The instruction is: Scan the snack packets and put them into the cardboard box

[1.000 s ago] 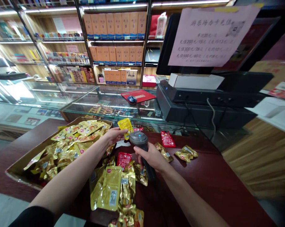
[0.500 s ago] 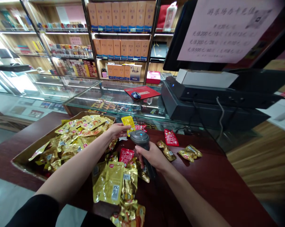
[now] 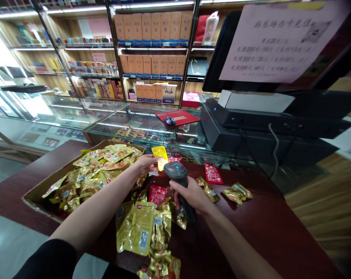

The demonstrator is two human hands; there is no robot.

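My left hand pinches a small yellow packet by its left side, and a bright glow lies on the packet. Wrapped round the handle of a dark barcode scanner is my right hand; the scanner's head is close to the packet and a blue light shows on top. Gold packets lie below the hands, with a red packet among them. To the left, an open cardboard box is heaped with gold packets.
Another red packet and gold packets lie right of the scanner on the dark red table. Behind are a glass counter with a red mat, a black machine with a monitor, and stocked shelves.
The view has tilted slightly, so everything sits a little lower and further right. A bright light now falls on the yellow packet. Both hands keep their holds.
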